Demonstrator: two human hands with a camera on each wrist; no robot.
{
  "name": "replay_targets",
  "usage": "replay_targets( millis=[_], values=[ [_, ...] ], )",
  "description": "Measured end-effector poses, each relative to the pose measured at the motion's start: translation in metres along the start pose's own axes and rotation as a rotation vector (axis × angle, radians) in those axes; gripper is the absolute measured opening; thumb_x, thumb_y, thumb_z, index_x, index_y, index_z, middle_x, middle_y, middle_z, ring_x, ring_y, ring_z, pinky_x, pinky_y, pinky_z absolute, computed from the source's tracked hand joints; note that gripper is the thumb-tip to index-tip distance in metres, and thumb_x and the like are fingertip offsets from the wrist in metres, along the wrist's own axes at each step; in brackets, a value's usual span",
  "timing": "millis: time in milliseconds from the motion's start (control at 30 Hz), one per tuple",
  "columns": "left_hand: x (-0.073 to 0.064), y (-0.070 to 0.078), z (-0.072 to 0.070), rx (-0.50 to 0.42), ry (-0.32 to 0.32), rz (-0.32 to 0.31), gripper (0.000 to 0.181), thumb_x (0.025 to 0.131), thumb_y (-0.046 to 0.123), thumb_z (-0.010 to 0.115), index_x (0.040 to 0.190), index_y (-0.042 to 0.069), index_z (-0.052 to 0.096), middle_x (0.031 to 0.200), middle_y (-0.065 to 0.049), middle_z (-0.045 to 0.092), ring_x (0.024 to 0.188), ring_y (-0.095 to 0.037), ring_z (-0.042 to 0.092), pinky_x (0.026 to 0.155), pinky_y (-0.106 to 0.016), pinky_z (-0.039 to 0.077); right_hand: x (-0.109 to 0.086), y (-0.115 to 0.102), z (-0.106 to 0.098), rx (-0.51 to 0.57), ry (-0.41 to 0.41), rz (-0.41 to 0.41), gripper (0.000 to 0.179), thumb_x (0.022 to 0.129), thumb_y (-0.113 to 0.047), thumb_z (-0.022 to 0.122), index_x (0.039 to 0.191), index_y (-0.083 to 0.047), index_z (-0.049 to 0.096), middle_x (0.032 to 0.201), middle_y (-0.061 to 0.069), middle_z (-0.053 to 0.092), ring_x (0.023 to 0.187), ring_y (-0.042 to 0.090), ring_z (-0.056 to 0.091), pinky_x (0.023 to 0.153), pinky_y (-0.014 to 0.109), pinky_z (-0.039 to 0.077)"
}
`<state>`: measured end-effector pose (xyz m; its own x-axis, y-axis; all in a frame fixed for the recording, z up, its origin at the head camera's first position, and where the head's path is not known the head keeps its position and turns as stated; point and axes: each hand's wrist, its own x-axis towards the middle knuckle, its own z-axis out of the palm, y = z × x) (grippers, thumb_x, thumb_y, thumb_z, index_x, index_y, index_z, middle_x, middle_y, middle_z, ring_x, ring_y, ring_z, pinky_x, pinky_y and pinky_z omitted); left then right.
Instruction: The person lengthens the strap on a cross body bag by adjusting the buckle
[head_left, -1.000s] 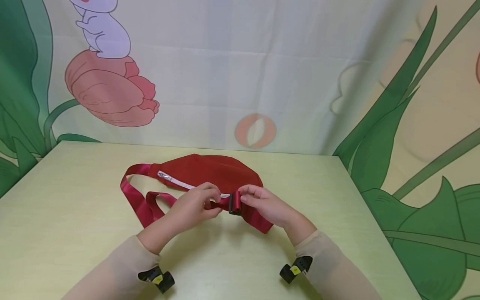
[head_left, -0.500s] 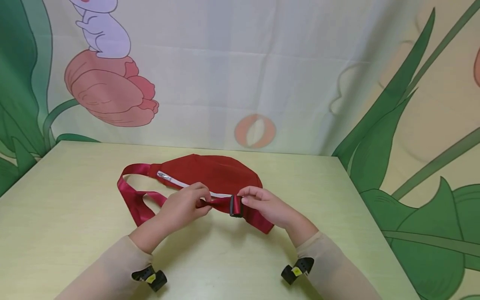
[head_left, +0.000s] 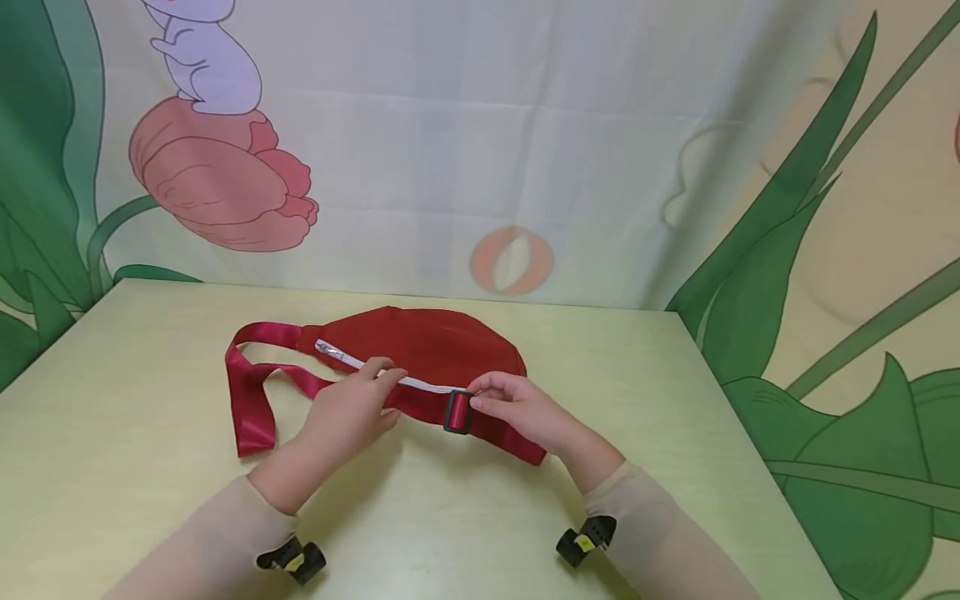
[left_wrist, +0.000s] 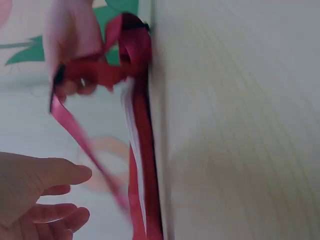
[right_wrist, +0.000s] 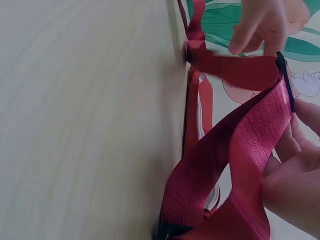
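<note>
A red waist bag (head_left: 442, 337) lies on the table, its white zipper (head_left: 431, 387) facing me and its metal zipper pull (head_left: 325, 348) at the left end. My right hand (head_left: 525, 410) pinches the black strap slider (head_left: 449, 412) by its edge, holding it raised before the bag. Left of it, my left hand (head_left: 347, 410) hovers at the dark red strap (head_left: 255, 417). In the left wrist view, the left hand's thumb and fingers (left_wrist: 65, 172) are spread apart with nothing between them. A second black fitting (right_wrist: 170, 229) shows low in the right wrist view.
The pale wood-grain table (head_left: 450, 533) extends around the bag. Behind it hangs a printed cloth backdrop (head_left: 420, 167), with large green leaves on the right side. Black wrist cameras (head_left: 588, 540) sit at both sleeves.
My left hand has moved left along the strap and let go of it. The strap's left loop has spread further left. The slider shifted slightly left, still in my right hand.
</note>
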<state>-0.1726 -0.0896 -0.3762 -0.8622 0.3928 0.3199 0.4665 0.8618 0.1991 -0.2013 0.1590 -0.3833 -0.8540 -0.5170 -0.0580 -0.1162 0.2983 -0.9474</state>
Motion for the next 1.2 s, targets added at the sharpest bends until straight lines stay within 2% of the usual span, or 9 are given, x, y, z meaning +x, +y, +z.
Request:
replay_targets(
  millis=[133, 233, 367, 500, 600, 733, 900, 1067, 1200],
  values=[
    [0.001, 0.026, 0.001, -0.108, 0.01, 0.122, 0.069, 0.073, 0.028, 0.08, 0.133, 0.009, 0.05, 0.126, -0.009, 0.051, 0.066, -0.014, 0.06, 0.051, -0.024, 0.047, -0.001, -0.003, 0.002, -0.025, 0.0, -0.023, 0.021, 0.092, -0.015, 0.059, 0.109, -0.003, 0.057, 0.095, 0.005, 0.065, 0.091, 0.019, 0.06, 0.088, 0.032, 0.046],
    [0.003, 0.04, 0.004, -0.185, -0.007, 0.202, 0.068, 0.075, 0.028, 0.079, 0.133, 0.008, 0.05, 0.123, -0.007, 0.054, 0.072, -0.012, 0.06, 0.059, -0.024, 0.05, -0.001, -0.006, 0.003, -0.048, -0.01, -0.053, 0.021, 0.092, -0.016, 0.059, 0.109, -0.003, 0.057, 0.097, 0.007, 0.066, 0.093, 0.02, 0.061, 0.089, 0.034, 0.046],
    [0.005, 0.046, 0.005, -0.236, 0.0, 0.17, 0.056, 0.075, 0.024, 0.079, 0.124, 0.007, 0.057, 0.112, -0.004, 0.058, 0.089, -0.015, 0.06, 0.072, -0.029, 0.053, -0.004, -0.005, 0.001, -0.168, 0.017, -0.087, 0.021, 0.091, -0.019, 0.061, 0.109, -0.007, 0.059, 0.103, 0.004, 0.064, 0.098, 0.019, 0.059, 0.089, 0.035, 0.045],
    [0.005, 0.04, 0.006, -0.292, 0.024, 0.138, 0.057, 0.074, 0.023, 0.08, 0.122, 0.005, 0.057, 0.11, -0.004, 0.059, 0.089, -0.014, 0.058, 0.073, -0.027, 0.052, -0.012, -0.002, -0.008, -0.34, 0.113, -0.062, 0.017, 0.088, -0.021, 0.066, 0.101, -0.011, 0.062, 0.098, -0.001, 0.059, 0.092, 0.017, 0.054, 0.08, 0.033, 0.045],
    [0.005, 0.036, 0.006, -0.351, 0.042, 0.137, 0.058, 0.073, 0.023, 0.081, 0.123, 0.005, 0.056, 0.11, -0.003, 0.059, 0.087, -0.012, 0.057, 0.071, -0.024, 0.051, -0.018, -0.002, -0.015, -0.376, 0.107, -0.041, 0.015, 0.087, -0.021, 0.066, 0.098, -0.011, 0.063, 0.092, -0.001, 0.059, 0.087, 0.018, 0.053, 0.074, 0.032, 0.046],
    [0.003, 0.034, 0.008, -0.44, 0.055, 0.171, 0.054, 0.073, 0.022, 0.081, 0.121, 0.009, 0.059, 0.107, 0.0, 0.059, 0.078, -0.009, 0.056, 0.067, -0.022, 0.05, -0.018, -0.003, -0.018, -0.328, 0.018, -0.064, 0.015, 0.09, -0.02, 0.063, 0.101, -0.01, 0.062, 0.093, 0.001, 0.062, 0.089, 0.018, 0.056, 0.076, 0.032, 0.048],
    [0.0, 0.033, 0.009, -0.522, 0.035, 0.206, 0.056, 0.074, 0.023, 0.079, 0.125, 0.011, 0.059, 0.103, 0.001, 0.057, 0.072, -0.014, 0.054, 0.06, -0.019, 0.048, -0.015, -0.005, -0.015, -0.273, -0.052, -0.08, 0.016, 0.09, -0.021, 0.063, 0.099, -0.007, 0.063, 0.092, 0.001, 0.064, 0.087, 0.016, 0.057, 0.078, 0.032, 0.048],
    [0.0, 0.031, 0.009, -0.629, 0.048, 0.204, 0.062, 0.073, 0.017, 0.08, 0.129, 0.007, 0.055, 0.105, -0.001, 0.057, 0.072, -0.013, 0.055, 0.061, -0.021, 0.05, -0.015, -0.006, -0.012, -0.213, -0.027, -0.093, 0.014, 0.091, -0.018, 0.061, 0.095, -0.005, 0.064, 0.088, 0.003, 0.066, 0.083, 0.018, 0.058, 0.075, 0.032, 0.048],
    [0.001, 0.03, 0.01, -0.682, 0.071, 0.208, 0.058, 0.071, 0.015, 0.081, 0.124, 0.007, 0.058, 0.099, 0.001, 0.058, 0.07, -0.013, 0.055, 0.06, -0.022, 0.05, -0.012, -0.008, -0.008, -0.151, -0.005, -0.095, 0.014, 0.091, -0.017, 0.061, 0.098, -0.006, 0.065, 0.092, 0.004, 0.066, 0.084, 0.019, 0.06, 0.076, 0.033, 0.049]
  ],
)
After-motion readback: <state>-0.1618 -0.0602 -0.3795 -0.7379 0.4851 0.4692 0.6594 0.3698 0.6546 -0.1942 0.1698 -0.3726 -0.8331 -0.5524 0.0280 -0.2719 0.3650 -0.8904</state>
